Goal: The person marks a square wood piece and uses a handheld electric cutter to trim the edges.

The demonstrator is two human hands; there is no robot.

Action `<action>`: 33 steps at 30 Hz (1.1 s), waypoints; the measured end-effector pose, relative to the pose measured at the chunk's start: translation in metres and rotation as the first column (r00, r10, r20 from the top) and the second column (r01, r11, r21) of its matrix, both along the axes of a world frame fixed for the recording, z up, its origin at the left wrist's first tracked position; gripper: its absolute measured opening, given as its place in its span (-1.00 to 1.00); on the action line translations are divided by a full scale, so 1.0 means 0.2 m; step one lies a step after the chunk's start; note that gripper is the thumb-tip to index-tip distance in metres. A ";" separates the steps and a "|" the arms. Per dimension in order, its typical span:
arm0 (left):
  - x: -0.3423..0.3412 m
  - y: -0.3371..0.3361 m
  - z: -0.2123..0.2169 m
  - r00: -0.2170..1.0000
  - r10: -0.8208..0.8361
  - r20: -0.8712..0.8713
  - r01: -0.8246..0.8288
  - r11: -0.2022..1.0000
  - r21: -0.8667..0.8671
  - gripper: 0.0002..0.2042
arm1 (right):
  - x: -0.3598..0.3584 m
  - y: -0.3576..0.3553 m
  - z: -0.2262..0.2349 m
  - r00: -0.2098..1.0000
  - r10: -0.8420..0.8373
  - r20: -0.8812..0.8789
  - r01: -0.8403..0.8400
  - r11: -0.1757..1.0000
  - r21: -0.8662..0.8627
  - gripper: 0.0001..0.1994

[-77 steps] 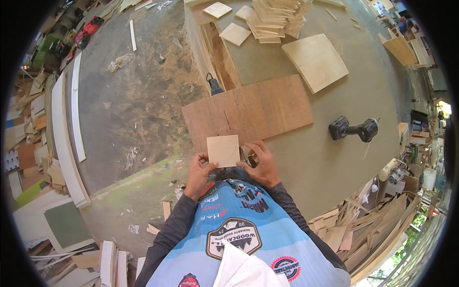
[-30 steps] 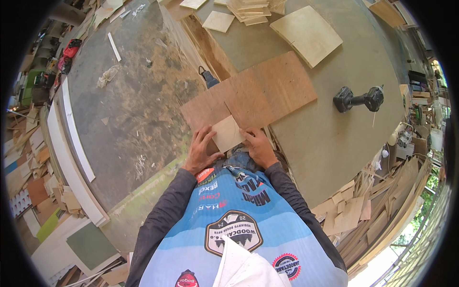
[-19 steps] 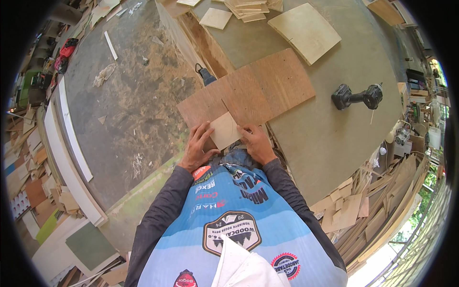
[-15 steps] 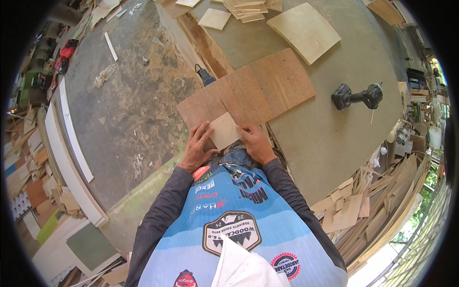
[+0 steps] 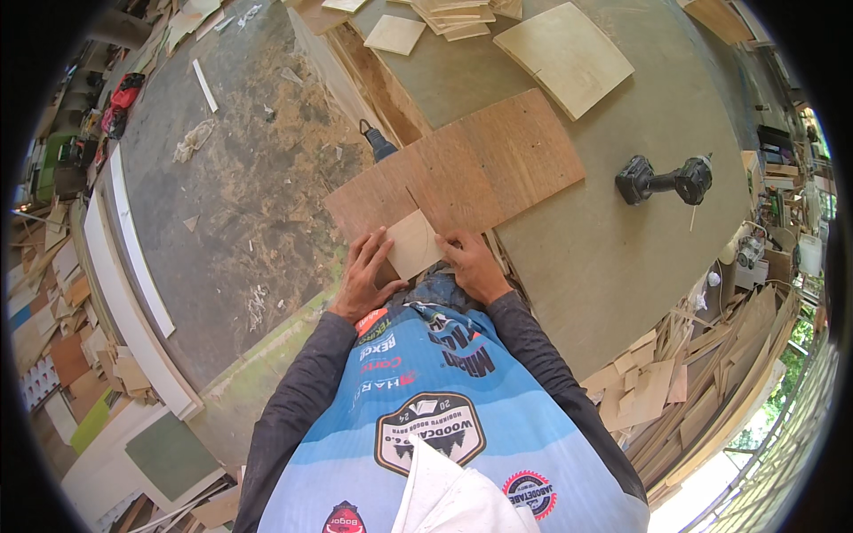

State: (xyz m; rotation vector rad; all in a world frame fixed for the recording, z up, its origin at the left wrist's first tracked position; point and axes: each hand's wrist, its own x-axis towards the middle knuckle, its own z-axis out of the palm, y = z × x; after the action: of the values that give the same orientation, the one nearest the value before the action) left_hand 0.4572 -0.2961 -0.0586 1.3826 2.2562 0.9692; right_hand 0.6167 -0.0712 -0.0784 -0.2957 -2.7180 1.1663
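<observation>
The pale wooden square [image 5: 412, 247] is gripped at opposite edges by the left hand [image 5: 360, 277] and the right hand [image 5: 475, 266] over the brown board [image 5: 484, 160], alignment near the slit [image 5: 412, 195] apparently being performed, with steady two-handed guidance next called for

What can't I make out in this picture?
All in the head view:
1. The underside of the pale square wooden piece, between the bare left hand and bare right hand: its upper face hides it.
2. The rest of the black looped object: the brown rectangular plywood board covers it.
3. The pile of pale thin wooden pieces: cut off by the top edge.
4. The red bundle: too small to identify.
</observation>
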 end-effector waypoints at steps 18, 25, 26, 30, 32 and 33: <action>-0.01 0.00 0.00 1.000 -0.015 0.009 0.015 1.000 -0.002 -0.13 | -0.02 0.02 0.03 0.999 0.038 0.022 -0.038 0.999 0.023 -0.54; -0.02 0.00 0.00 1.000 -0.001 0.017 0.001 1.000 0.011 -0.13 | -0.03 0.02 0.06 0.999 0.031 0.013 -0.032 0.999 0.018 -0.56; -0.02 0.01 0.00 1.000 0.000 0.018 0.000 1.000 0.014 -0.13 | -0.03 0.02 0.06 0.999 0.034 0.011 -0.034 0.999 0.019 -0.56; -0.01 0.01 0.00 1.000 0.005 0.016 -0.006 1.000 0.013 -0.12 | -0.03 0.02 0.05 0.999 0.048 0.009 -0.048 0.999 0.024 -0.55; -0.01 0.01 0.00 1.000 0.004 0.003 -0.004 1.000 0.003 -0.12 | -0.03 0.02 0.04 0.998 0.055 0.017 -0.055 0.998 0.035 -0.55; -0.01 0.01 0.00 1.000 0.004 -0.003 -0.004 1.000 -0.002 -0.12 | -0.03 0.03 0.03 0.998 0.059 0.024 -0.060 0.998 0.035 -0.54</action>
State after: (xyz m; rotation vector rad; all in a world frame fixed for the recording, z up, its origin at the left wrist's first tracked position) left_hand 0.4545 -0.2947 -0.0588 1.3804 2.2623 0.9670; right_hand 0.6110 -0.0659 -0.0714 -0.2266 -2.7821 1.1350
